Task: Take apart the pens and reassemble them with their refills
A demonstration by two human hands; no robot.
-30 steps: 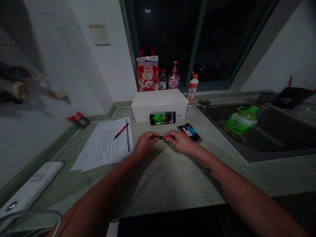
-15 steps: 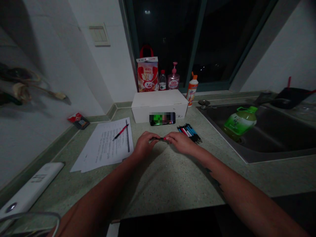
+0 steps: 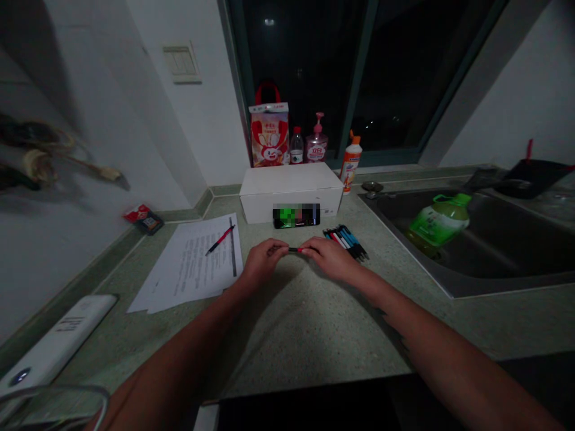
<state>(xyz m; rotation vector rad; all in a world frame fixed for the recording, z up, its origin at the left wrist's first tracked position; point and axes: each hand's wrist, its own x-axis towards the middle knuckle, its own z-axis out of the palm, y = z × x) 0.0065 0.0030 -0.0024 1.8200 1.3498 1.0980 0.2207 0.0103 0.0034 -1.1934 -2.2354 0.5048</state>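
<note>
Between my two hands a slim black and red pen (image 3: 294, 249) lies level above the counter. The fingers of my left hand (image 3: 266, 257) pinch its black end, and my right hand (image 3: 330, 254) grips the red end. Much of the pen is covered by my fingers. Just behind my right hand lies a row of several pens (image 3: 348, 240) in black, blue, white and red. A red and black pen (image 3: 220, 240) rests on printed paper sheets (image 3: 193, 269) to the left. Beyond my hands a phone (image 3: 309, 215) leans against a white box (image 3: 291, 179).
At the right, a sink (image 3: 494, 251) holds a large green bottle (image 3: 440, 220). Behind the box stand a red bag (image 3: 270, 136), a pump bottle (image 3: 317, 145) and an orange-capped bottle (image 3: 351, 163). A white device (image 3: 67, 335) with a cable lies front left; a small packet (image 3: 144, 219) leans at the wall.
My left fingers have closed further around the pen's black end, with the thumb and index pressed together. Both hands stay in nearly the same place, and the pen remains between them.
</note>
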